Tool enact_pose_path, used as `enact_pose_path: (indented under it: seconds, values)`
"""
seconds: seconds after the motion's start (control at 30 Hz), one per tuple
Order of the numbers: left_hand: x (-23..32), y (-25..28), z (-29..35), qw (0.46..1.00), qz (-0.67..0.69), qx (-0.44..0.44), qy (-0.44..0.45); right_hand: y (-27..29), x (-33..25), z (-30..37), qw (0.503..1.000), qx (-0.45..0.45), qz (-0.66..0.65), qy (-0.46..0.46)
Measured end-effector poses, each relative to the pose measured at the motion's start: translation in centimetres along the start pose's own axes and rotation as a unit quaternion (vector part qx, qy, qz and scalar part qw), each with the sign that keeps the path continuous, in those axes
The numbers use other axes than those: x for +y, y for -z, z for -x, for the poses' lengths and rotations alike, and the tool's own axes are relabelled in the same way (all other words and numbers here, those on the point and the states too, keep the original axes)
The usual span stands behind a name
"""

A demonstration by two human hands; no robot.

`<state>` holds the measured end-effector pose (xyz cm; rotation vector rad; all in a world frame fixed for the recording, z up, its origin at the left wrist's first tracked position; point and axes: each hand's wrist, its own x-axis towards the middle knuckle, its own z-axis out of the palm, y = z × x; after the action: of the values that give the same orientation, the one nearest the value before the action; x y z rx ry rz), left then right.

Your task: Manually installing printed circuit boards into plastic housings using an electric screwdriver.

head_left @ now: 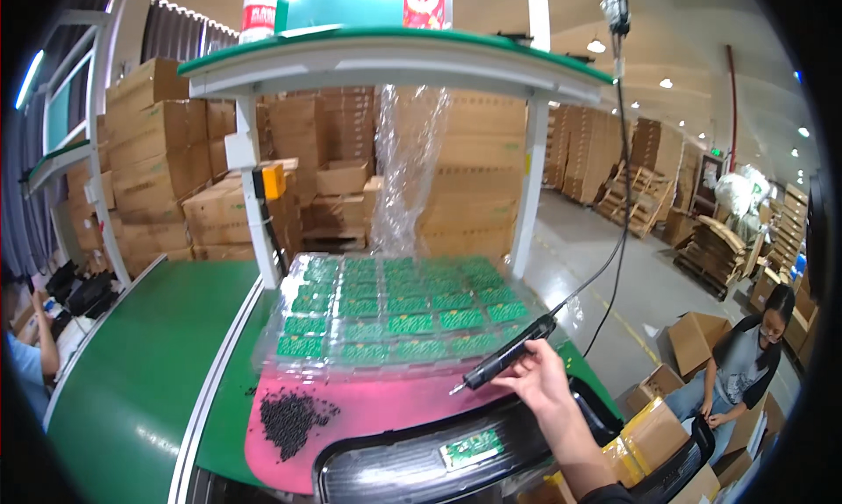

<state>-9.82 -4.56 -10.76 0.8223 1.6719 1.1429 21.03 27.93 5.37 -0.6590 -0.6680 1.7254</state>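
Observation:
My right hand (542, 383) is closed around a black electric screwdriver (510, 353), whose cord runs up from its rear end. Its thin bit points down and to the left, above the pink mat (377, 405). Below and left of this hand lies a long black plastic housing (395, 464) with a rounded rim. One green circuit board (472, 450) rests inside it. A heap of small black screws (289, 421) sits on the mat's left side. Beyond the mat, clear plastic trays (326, 328) hold rows of green circuit boards (410, 323). My left hand is not in view.
A green conveyor belt (132, 364) with a metal rail runs along the left. Overhead crosses a shelf (395, 61). The screwdriver cord (624, 153) hangs at the right. Two other people sit at the sides, near cardboard boxes (653, 438) on the right.

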Motion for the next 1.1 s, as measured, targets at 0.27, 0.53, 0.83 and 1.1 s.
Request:
enact_pose_path:
  seconds: [0.27, 0.53, 0.83, 1.1]
  values:
    - [2.3, -2.5, 1.0, 0.854, 0.465, -0.197, -0.123, 2.2, -4.0, 6.7, 0.943, 0.030, 0.043, 0.328]
    - [4.2, 11.4, 6.2, 0.810, 0.484, -0.091, -0.318, 39.5, -15.2, 8.3, 0.593, 0.535, 0.412, 0.438]
    - [9.4, 11.8, 5.1, 0.680, 0.500, 0.446, -0.299, 60.1, 1.0, 21.8, 0.221, 0.821, 0.525, -0.040]
    - [1.9, 20.9, 2.8, 0.646, 0.543, 0.367, -0.393, 53.8, -1.2, 21.2, 0.356, 0.670, 0.630, -0.165]
